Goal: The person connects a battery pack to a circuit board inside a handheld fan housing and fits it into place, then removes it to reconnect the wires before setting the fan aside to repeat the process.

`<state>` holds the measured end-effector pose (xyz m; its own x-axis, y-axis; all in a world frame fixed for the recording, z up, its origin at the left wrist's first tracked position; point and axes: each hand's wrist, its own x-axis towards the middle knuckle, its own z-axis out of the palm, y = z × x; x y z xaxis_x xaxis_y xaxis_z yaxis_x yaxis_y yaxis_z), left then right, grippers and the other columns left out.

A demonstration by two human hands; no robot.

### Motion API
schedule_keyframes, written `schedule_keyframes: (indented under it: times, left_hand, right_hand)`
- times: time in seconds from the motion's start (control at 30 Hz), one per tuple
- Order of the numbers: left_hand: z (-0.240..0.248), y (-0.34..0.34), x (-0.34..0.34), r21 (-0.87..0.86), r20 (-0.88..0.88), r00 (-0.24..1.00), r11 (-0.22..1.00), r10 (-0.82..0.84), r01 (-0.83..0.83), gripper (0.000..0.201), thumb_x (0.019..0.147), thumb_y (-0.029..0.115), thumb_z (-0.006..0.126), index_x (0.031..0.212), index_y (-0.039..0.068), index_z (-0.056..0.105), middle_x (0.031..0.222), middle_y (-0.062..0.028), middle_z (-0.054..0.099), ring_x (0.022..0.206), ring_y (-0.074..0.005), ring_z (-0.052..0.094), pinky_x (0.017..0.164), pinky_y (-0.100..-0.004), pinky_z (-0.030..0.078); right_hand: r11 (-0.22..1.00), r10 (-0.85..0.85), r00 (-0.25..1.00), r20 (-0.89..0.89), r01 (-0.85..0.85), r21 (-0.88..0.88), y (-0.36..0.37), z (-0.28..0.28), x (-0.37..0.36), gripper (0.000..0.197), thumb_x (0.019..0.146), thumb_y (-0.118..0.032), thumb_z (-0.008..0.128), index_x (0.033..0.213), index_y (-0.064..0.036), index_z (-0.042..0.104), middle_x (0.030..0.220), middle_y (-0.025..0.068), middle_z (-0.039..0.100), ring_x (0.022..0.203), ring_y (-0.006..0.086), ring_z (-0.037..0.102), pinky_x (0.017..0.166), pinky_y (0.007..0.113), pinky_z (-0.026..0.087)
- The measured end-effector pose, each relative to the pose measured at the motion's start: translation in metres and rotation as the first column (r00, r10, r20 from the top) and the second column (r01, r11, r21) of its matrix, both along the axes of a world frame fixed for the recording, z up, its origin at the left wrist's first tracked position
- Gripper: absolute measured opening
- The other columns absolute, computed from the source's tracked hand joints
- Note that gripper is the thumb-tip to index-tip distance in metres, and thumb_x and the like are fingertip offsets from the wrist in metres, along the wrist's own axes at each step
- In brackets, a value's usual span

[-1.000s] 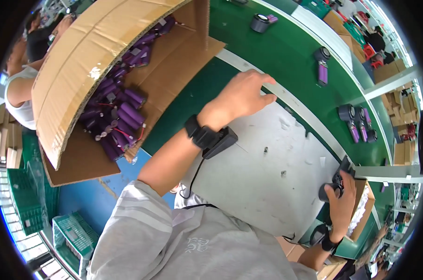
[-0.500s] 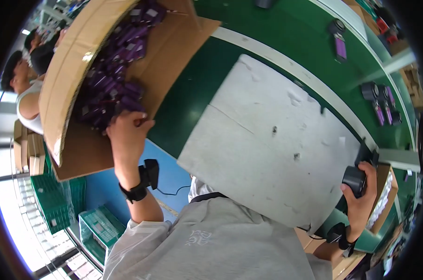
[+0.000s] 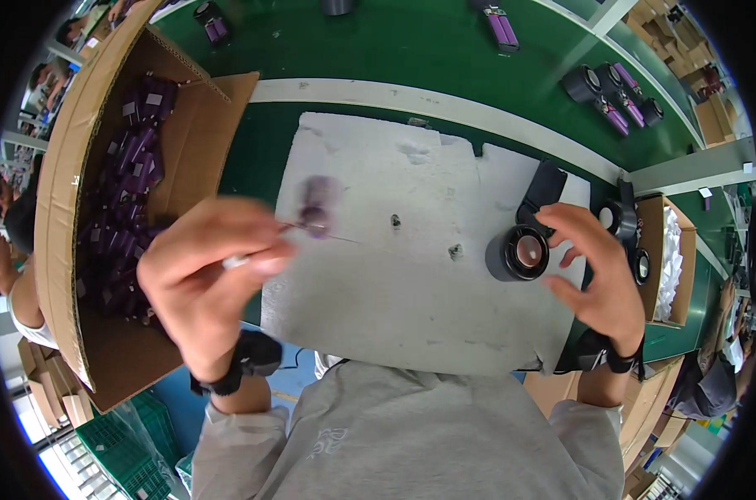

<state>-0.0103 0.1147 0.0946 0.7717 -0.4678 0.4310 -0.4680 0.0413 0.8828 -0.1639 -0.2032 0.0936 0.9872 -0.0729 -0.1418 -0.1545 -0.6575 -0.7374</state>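
Observation:
My left hand (image 3: 215,279) is closed in a pinch on the thin wires of a purple battery pack (image 3: 318,200). The pack is smeared by motion and hangs from them over the left part of a white foam board (image 3: 361,308). On the board's right side lies a black handheld device with a round, hollow head (image 3: 515,254) and a dark handle (image 3: 543,192). Beside that head is my right hand (image 3: 599,271), its fingers apart and curved; whether a fingertip touches the device I cannot tell.
A cardboard box (image 3: 190,150) full of purple battery packs stands at the left. Black devices with purple packs (image 3: 615,104) lie on the green bench (image 3: 395,42) beyond a pale ledge. At the right are more black round parts (image 3: 640,265) and a carton (image 3: 686,242) with white contents.
My left hand has come out of the box with a purple battery pack. The black device now lies on the board, and my right hand has loosened from it. The view has turned right.

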Motion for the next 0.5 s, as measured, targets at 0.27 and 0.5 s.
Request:
schedule_keyframes:
  times: [0.27,0.5]
  left_hand:
    - [-0.029,-0.114,0.030,-0.331,-0.533,0.639,0.832,-0.554,0.446,0.018,0.089,0.013,0.067,0.092,-0.004,0.066,0.088,-0.0159,0.068,0.074,-0.0235,0.069,0.065,-0.0333,0.058]
    - [-0.087,-0.126,0.049,-0.447,-0.622,0.563,0.837,-0.545,0.316,0.018,0.087,0.012,0.071,0.095,-0.004,0.069,0.080,-0.0112,0.068,0.073,-0.0163,0.068,0.066,-0.0292,0.058]
  right_hand:
    - [0.793,0.235,0.968,0.089,-0.138,-0.593,-0.012,-0.040,0.022,0.058,0.060,0.011,0.066,0.115,-0.0070,0.061,0.132,0.0114,0.053,0.117,0.0325,0.051,0.106,0.040,0.037]
    - [0.911,-0.077,0.979,-0.190,-0.008,-0.413,0.011,-0.021,0.032,0.032,0.069,0.004,0.070,0.097,-0.0042,0.059,0.106,0.0096,0.064,0.098,0.0298,0.060,0.092,0.033,0.045]
